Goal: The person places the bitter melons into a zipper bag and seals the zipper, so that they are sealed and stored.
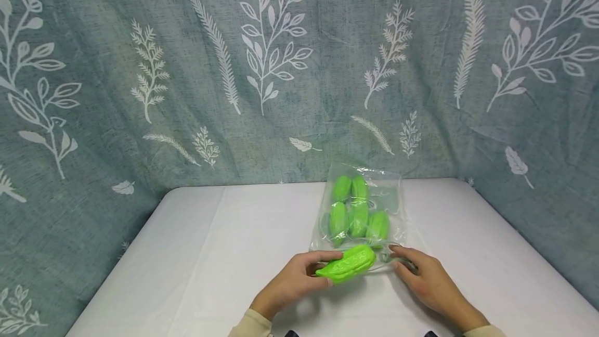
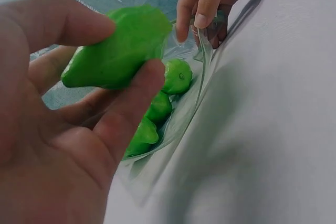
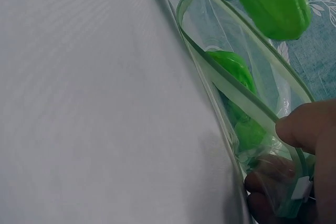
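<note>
My left hand (image 1: 299, 275) holds a bright green, ridged, cucumber-like vegetable (image 1: 352, 263) between thumb and fingers, its tapered end towards the palm. It hovers at the near, open mouth of a clear zip bag (image 1: 392, 199) lying on the table. My right hand (image 1: 429, 279) pinches the right end of that mouth. In the right wrist view the thumb presses the green-edged rim (image 3: 244, 94), other fingers show through the plastic, and a white slider (image 3: 301, 188) sits beside them. Several similar green vegetables (image 1: 359, 218) lie inside the bag.
A white-covered table (image 1: 243, 243) spreads under both hands, with the bag towards its far edge. Behind and along the sides hangs a grey-green cloth (image 1: 327, 82) with a white leaf print.
</note>
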Demonstrator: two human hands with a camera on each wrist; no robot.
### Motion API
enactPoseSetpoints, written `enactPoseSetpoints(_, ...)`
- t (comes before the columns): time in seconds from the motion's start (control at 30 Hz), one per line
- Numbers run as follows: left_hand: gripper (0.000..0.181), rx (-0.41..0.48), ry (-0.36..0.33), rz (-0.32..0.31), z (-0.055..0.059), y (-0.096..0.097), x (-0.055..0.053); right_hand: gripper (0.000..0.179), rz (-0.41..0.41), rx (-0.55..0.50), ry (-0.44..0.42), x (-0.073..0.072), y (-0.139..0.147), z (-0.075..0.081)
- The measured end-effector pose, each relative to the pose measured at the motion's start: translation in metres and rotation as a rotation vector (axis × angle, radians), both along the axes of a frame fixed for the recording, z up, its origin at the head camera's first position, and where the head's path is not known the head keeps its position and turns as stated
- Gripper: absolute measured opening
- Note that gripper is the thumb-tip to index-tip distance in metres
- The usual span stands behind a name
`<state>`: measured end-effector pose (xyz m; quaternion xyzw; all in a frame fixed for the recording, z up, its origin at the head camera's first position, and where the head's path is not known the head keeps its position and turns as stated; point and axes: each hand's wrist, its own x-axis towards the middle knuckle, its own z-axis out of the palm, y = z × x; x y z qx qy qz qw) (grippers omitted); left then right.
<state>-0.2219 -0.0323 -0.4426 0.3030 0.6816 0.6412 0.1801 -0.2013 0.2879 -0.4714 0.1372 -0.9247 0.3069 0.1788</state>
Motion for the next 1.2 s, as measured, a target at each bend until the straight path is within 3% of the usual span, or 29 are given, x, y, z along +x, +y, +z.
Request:
enactPoseSetpoints(0.47, 0.049, -0.128, 0.055, 0.052, -0.001, 0.005, 0.003, 0.037, -0.003, -0.016, -0.005, 0.0, 0.0, 0.001)
enactPoseSetpoints(0.73, 0.045, -0.197, 0.109, 0.19, -0.001, 0.012, 0.006, 0.036, 0.001, -0.018, -0.011, 0.001, 0.0, 0.001)
enactPoseSetpoints(1.0, 0.042, -0.218, 0.279, 0.215, -0.008, 0.021, 0.007, 0.034, 0.004, -0.012, 0.012, -0.001, -0.001, 0.002)
enactPoseSetpoints(1.2, 0.045, -0.398, 0.478, 0.285, -0.012, 0.024, 0.008, 0.034, 0.0, -0.002, 0.01, -0.001, -0.001, 0.001)
